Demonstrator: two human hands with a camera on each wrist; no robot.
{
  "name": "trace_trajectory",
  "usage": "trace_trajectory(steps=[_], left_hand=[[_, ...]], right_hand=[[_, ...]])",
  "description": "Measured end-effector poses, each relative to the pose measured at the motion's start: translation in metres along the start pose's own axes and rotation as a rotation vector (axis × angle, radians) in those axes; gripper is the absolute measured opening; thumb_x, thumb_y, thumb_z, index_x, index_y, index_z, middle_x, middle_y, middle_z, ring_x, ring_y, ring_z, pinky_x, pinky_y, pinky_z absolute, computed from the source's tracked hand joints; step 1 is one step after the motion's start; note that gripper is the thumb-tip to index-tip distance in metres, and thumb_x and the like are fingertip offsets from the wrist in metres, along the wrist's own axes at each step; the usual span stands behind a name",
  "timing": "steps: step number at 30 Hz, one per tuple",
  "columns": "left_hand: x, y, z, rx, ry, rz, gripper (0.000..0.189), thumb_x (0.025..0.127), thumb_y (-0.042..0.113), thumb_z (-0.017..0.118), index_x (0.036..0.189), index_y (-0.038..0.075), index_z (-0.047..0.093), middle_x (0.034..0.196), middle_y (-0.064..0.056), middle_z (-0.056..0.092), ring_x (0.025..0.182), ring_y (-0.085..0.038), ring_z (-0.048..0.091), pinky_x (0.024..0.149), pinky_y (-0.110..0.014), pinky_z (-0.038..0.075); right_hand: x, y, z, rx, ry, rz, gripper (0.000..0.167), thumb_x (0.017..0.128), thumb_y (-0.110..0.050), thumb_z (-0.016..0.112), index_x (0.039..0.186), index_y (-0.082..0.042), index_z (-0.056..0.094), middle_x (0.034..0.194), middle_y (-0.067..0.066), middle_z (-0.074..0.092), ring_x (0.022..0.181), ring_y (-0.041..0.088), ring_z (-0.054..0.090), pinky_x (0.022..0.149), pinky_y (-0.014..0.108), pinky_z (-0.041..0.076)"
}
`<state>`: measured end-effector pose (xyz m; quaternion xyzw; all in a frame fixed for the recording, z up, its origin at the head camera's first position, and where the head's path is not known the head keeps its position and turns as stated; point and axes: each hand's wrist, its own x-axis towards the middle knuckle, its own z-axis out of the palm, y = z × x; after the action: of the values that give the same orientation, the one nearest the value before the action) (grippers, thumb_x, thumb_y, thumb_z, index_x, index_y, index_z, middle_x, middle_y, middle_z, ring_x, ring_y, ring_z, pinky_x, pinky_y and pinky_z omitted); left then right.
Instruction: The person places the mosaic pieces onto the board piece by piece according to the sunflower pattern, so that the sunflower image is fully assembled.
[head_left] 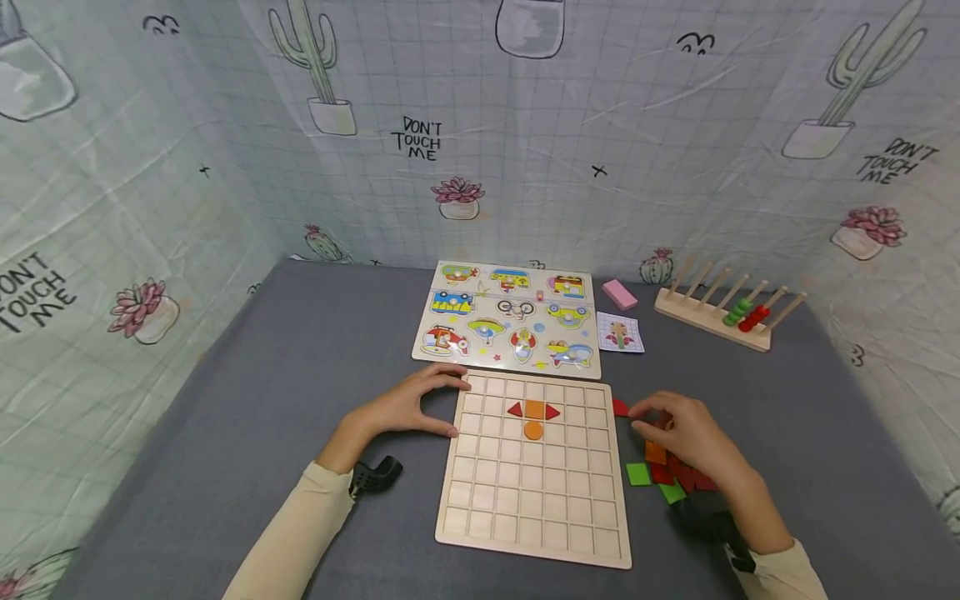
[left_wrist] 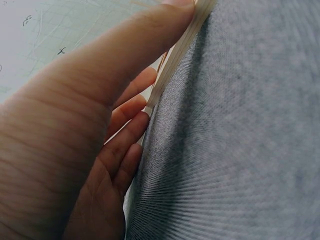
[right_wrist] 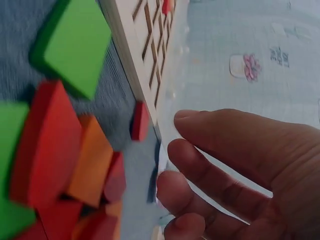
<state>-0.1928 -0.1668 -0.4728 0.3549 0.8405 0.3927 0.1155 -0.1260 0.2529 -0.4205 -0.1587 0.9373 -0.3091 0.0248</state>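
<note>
In the head view, a square wooden grid board (head_left: 543,500) lies on a grey-covered table (head_left: 225,450). Toward its far end sit an orange square (head_left: 534,409) between two red triangles (head_left: 514,409) and, just nearer, an orange disc (head_left: 533,430). The left hand (head_left: 401,404) spans the board's far left corner, thumb and fingers wide apart, tips at the edge. The right hand (head_left: 686,429) is beside a red piece (head_left: 621,407) at the board's right edge, above a heap of red, orange and green tiles (head_left: 656,452). Behind stand a vehicle puzzle (head_left: 510,364) and a beaded peg stand (head_left: 705,318).

In the left wrist view, the thumb and extended fingers touch the board's edge without wrapping round it.

In the right wrist view, thumb and fingers are parted and loosely bent, with nothing between them; the red piece lies on the table beside the board.
</note>
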Motion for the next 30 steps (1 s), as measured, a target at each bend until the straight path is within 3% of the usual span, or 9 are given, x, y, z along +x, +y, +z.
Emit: trace_trajectory(steps=[8,16,30], left_hand=[[-0.002,-0.002,0.001,-0.006,0.004,-0.011,0.066,0.074,0.029,0.087,0.132,0.015,0.06,0.148,-0.005,0.041,0.139,-0.027,0.035,0.112,-0.052,0.027],[0.0,-0.002,0.002,0.004,0.01,-0.005,0.066,0.074,0.031,0.087,0.132,0.016,0.06,0.148,-0.004,0.041,0.139,-0.027,0.034,0.112,-0.051,0.027],[0.0,-0.002,0.002,-0.001,0.015,0.002,0.065,0.075,0.031,0.086,0.132,0.016,0.06,0.148,-0.005,0.041,0.139,-0.027,0.035,0.112,-0.052,0.028]], right_hand=[[-0.005,0.015,-0.013,0.043,-0.151,0.0,0.011,0.085,-0.008,0.075,0.093,-0.002,0.072,0.078,-0.002,0.059,0.057,0.005,0.046,0.052,0.024,0.043],[-0.008,0.025,-0.02,0.106,-0.333,-0.069,0.018,0.081,-0.005,0.076,0.098,-0.001,0.069,0.087,0.0,0.064,0.062,0.002,0.047,0.055,0.024,0.044],[-0.006,0.025,-0.014,0.055,-0.278,-0.117,0.024,0.08,-0.001,0.077,0.102,0.001,0.068,0.086,0.001,0.057,0.062,0.002,0.045,0.055,0.024,0.043]])
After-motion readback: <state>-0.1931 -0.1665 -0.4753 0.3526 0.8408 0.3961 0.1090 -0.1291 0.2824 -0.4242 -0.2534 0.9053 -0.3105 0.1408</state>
